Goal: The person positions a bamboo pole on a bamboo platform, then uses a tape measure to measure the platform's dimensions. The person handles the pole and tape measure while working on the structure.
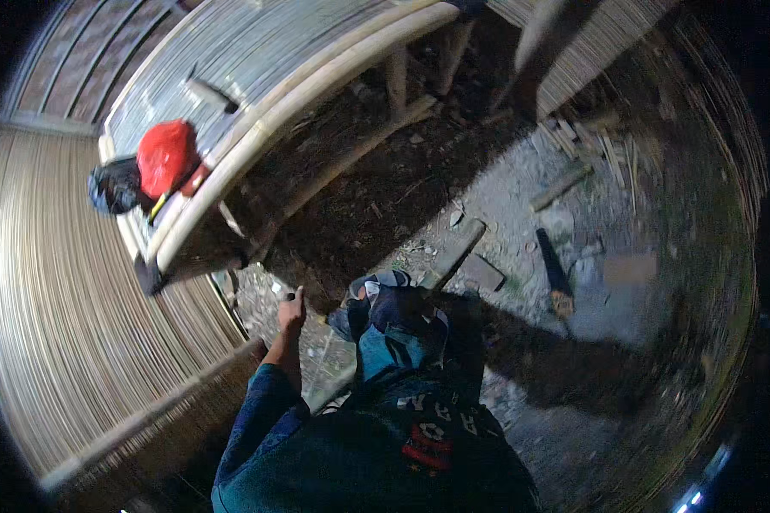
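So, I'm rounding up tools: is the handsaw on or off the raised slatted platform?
Off: the handsaw lies on the ground, to the right of the slatted platform.

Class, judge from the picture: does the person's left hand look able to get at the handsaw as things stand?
Probably not without shifting: the left hand is out to the left, while the handsaw lies on the ground to the right, the person's legs between them.

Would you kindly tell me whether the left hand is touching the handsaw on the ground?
Apart: the head view shows the left hand left of centre, while the handsaw lies on the ground well to the right, a plain gap between.
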Available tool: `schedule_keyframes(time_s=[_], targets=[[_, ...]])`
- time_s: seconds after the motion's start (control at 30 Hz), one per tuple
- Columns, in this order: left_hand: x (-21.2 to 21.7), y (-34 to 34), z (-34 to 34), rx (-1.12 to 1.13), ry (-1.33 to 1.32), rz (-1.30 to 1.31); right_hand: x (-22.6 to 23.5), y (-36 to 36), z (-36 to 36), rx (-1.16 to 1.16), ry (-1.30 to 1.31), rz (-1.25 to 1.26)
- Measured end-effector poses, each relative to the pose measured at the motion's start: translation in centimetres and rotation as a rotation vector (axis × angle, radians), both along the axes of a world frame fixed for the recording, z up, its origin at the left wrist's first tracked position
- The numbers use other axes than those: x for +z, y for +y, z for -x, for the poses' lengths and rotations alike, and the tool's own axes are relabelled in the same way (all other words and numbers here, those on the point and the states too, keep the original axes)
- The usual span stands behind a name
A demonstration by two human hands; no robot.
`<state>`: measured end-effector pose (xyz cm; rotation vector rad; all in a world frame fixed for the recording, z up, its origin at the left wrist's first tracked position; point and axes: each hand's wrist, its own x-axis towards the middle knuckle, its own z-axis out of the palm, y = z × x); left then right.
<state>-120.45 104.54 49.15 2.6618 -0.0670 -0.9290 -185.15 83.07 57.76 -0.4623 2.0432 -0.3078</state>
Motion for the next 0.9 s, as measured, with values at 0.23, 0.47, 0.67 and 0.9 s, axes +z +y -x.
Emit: schedule_keyframes(time_s=[0.23, 0.47, 0.67, 0.9], targets=[[5.8, 3.5, 26.1, -0.033, -0.198, -0.063, -0.7, -17.5, 12.4, 0.041, -0.088, 0.123], [6.2, -0.9, 37.5, 0.016, 0.044, -0.148, -0.4, -25.0, 16.6, 0.065, -0.133, 0.181], [13.4, -8.9, 34.5, 0.267, -0.178, 0.162, -1.5, -24.1, 16.6, 0.213, -0.116, 0.075], [14.1, -0.7, 37.0, 0.482, -0.266, 0.132, -2.9, -22.6, 13.8, 0.531, -0.122, -0.097]])
